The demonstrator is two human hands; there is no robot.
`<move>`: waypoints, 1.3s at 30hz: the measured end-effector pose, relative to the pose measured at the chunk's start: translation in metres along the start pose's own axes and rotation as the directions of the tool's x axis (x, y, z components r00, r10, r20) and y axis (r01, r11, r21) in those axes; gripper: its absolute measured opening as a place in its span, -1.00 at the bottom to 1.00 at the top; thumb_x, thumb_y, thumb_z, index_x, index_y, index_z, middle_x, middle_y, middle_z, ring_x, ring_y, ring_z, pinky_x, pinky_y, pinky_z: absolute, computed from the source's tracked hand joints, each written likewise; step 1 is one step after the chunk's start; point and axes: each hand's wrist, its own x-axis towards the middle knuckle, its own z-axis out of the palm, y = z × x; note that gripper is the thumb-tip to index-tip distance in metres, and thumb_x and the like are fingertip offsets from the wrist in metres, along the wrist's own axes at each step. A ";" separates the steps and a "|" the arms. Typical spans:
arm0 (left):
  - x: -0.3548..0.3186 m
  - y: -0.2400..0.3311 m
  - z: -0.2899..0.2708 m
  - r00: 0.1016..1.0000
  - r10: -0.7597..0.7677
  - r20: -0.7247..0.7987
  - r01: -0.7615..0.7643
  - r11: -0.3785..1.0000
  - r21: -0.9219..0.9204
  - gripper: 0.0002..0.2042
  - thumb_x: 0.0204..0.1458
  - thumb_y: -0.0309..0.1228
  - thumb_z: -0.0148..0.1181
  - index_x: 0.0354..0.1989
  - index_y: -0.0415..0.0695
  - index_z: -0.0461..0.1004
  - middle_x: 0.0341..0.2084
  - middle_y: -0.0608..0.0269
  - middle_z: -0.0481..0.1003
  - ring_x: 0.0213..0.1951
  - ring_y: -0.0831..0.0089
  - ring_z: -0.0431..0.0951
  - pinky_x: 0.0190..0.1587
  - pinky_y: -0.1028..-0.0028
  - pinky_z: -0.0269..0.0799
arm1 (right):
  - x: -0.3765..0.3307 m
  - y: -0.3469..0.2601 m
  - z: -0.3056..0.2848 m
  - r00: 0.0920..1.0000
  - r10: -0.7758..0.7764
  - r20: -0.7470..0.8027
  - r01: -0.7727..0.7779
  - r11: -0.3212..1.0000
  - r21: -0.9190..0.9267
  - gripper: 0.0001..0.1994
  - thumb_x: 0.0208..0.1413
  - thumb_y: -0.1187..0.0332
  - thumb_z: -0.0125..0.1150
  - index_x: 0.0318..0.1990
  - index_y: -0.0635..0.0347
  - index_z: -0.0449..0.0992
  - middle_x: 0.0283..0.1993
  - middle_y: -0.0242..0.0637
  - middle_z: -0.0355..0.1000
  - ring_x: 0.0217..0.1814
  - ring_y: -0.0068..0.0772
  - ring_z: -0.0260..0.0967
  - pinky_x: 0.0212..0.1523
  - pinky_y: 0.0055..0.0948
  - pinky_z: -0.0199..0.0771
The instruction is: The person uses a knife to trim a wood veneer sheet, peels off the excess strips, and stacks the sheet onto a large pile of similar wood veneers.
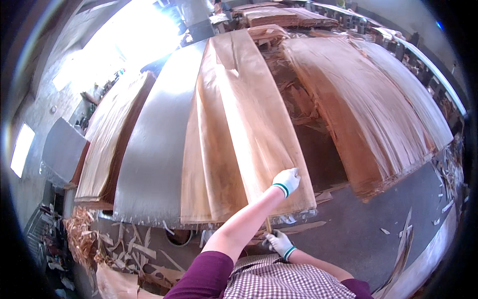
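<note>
Two gloved hands at work. Left hand (286, 180) closed on the right edge of a long veneer sheet (249, 124), which lies lengthwise on the metal table (154, 149), its near end at the table's near edge. Right hand (279, 243) low beside the near edge, curled around a thin stick (268, 225). Veneer stack (358, 109) right; scraps (134, 249) on floor.

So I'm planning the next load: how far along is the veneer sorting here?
Done: a tall veneer stack on the right and a smaller pile on the left. In hand: the left hand grips the edge of the top sheet on the metal table; the right hand holds a thin strip. Left: the sheets beneath it and the floor scraps.
</note>
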 end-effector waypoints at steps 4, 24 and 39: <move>0.024 0.006 0.050 1.000 0.013 0.025 -0.010 0.993 -0.114 -0.58 0.10 -0.31 -0.01 0.11 -0.22 0.36 -0.29 -0.12 0.54 -0.34 0.15 0.58 -0.20 0.31 0.45 | 0.008 0.007 -0.011 0.998 -0.003 0.063 0.007 0.998 -0.063 -0.71 0.24 0.22 0.01 -0.08 0.28 0.39 -0.40 -0.26 0.53 -0.60 -0.63 0.29 -0.54 -0.62 0.31; 0.028 -0.039 -0.019 0.818 -0.281 -0.502 -0.018 0.860 -0.510 -0.43 0.03 -0.29 0.22 0.18 -0.31 0.24 0.15 0.04 0.27 0.05 0.23 0.43 0.09 0.34 0.38 | -0.011 -0.086 -0.050 0.955 -0.219 0.202 0.177 0.962 0.209 -0.79 0.15 0.22 0.11 -0.38 0.15 0.45 -0.58 -0.43 0.36 -0.63 -0.64 0.22 -0.59 -0.60 0.19; 0.066 -0.019 -0.036 0.833 -0.320 -0.450 -0.260 0.491 -0.831 -0.70 -0.24 -0.69 0.09 -0.24 -0.24 0.45 -0.45 0.27 0.50 -0.44 0.44 0.47 -0.33 0.46 0.44 | 0.022 -0.059 -0.126 0.980 0.034 -0.197 0.189 0.162 0.969 -0.52 0.09 -0.20 0.06 -0.34 0.09 0.38 -0.43 -0.32 0.40 -0.65 -0.55 0.17 -0.78 -0.64 0.00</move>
